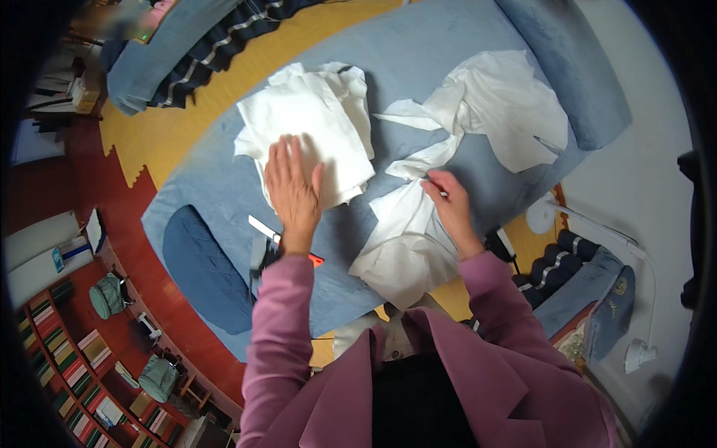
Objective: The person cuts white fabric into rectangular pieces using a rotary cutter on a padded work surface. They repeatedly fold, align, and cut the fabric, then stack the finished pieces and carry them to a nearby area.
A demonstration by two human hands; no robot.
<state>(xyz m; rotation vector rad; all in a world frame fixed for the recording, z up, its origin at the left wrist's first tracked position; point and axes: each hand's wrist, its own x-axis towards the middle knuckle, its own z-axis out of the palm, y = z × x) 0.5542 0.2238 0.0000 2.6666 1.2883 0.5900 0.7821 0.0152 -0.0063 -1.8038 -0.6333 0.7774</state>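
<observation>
My left hand (pixel 293 183) lies flat on a stack of white cloth (pixel 328 119) on the blue padded surface (pixel 190 175), fingers stretched out. My right hand (pixel 448 200) is closed at the narrow top of a crumpled white piece (pixel 403 265), pinching the cloth. Another loose white piece (pixel 508 104) spreads at the upper right, with a twisted strip reaching down toward my right hand. Beside my left forearm are a white strip (pixel 261 229) and a tool (pixel 317 260) with red and dark parts, partly hidden by the arm.
A quilted dark-blue pad (pixel 202 269) lies on the left of the surface. A blue bolster (pixel 575 67) borders the upper right. White lamps (pixel 638 355) stand at right. Shelves of books (pixel 82 355) and green chairs (pixel 108 299) are at lower left. Striped dark cushions (pixel 209 52) sit beyond the top edge.
</observation>
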